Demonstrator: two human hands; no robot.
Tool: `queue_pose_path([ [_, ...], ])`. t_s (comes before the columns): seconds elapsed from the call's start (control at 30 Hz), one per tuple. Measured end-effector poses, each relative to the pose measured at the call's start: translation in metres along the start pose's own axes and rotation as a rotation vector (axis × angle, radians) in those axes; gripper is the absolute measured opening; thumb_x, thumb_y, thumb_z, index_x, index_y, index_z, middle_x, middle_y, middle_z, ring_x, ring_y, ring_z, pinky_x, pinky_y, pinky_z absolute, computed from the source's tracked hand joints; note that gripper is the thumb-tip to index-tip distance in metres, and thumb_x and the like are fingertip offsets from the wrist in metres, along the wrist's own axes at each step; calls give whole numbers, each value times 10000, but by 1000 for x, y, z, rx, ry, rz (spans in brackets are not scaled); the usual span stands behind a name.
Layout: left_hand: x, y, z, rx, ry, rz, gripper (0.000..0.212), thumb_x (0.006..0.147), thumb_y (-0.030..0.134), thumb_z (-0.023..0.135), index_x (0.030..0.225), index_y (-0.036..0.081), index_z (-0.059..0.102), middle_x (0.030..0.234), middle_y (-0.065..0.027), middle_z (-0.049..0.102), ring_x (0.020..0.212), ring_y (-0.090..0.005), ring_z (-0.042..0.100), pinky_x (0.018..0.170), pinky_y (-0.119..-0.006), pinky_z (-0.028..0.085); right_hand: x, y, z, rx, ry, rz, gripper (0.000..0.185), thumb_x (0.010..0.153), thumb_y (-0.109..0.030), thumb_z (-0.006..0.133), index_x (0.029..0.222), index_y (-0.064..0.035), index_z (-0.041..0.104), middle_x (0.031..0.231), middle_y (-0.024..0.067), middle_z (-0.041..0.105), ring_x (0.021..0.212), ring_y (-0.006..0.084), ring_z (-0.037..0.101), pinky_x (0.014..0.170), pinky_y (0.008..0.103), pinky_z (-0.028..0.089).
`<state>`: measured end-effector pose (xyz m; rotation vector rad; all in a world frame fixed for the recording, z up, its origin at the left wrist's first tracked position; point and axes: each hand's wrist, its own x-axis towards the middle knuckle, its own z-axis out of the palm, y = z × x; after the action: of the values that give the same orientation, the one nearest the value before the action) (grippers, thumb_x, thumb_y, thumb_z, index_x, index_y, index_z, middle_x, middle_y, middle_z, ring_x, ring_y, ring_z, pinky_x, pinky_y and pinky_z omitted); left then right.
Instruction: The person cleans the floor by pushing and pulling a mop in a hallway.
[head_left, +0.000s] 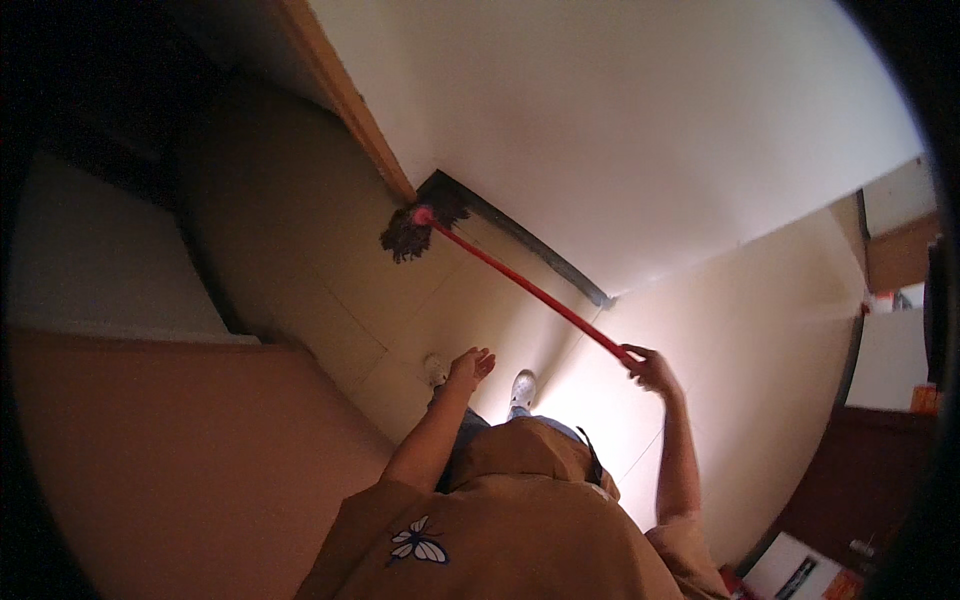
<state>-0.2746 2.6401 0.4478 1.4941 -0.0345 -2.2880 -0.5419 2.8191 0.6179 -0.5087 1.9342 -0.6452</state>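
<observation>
My right hand (652, 373) grips the end of a mop's red handle (525, 285). The handle runs away from me to the far left. There a pink socket (423, 216) joins it to a mop head (409, 238) of dark strands, spread on the tiled floor against the wall corner. In front of my body hangs my left hand (474, 365), its fingers loosely bent and nothing in them. It is well apart from the handle.
A white wall (630, 135) with dark baseboard (536, 244) ends at a wooden door frame (352, 105). On the left stands a brown panel (187, 457). Light floods the floor tiles (600, 405) near my shoe (523, 388). Dark red furniture (862, 465) and boxes line the right.
</observation>
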Motion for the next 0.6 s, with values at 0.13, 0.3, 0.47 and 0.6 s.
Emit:
queue_pose_path([
  [0.13, 19, 15, -20, 77, 10, -70, 161, 725, 36, 427, 880, 57, 387, 799, -108, 487, 694, -233, 506, 584, -329, 463, -30, 92, -62, 80, 125, 103, 260, 716, -223, 521, 920, -63, 527, 509, -4, 466, 369, 41, 360, 318, 173, 277],
  [0.3, 31, -4, 0, 284, -23, -39, 159, 742, 94, 413, 889, 39, 386, 790, -106, 492, 670, -234, 512, 573, -324, 466, -145, 176, -126, 143, 232, 345, 273, 691, -216, 550, 894, -34, 537, 523, 26, 508, 377, 45, 390, 321, 157, 292],
  [0.47, 16, -70, 49, 639, -60, -212, 190, 745, 146, 414, 894, 29, 399, 790, -105, 511, 616, -237, 531, 557, -320, 465, -300, 195, -133, 262, 486, 551, 273, 681, -191, 544, 852, 22, 535, 529, 60, 510, 349, 61, 386, 293, 173, 267],
  [0.6, 3, -130, 81, 853, -420, -431, 294, 725, 163, 447, 977, 35, 367, 827, -106, 505, 663, -237, 529, 566, -325, 458, -363, 209, -134, 219, 550, 677, 237, 670, -180, 542, 831, -6, 554, 535, 70, 525, 353, 84, 423, 284, 190, 280],
])
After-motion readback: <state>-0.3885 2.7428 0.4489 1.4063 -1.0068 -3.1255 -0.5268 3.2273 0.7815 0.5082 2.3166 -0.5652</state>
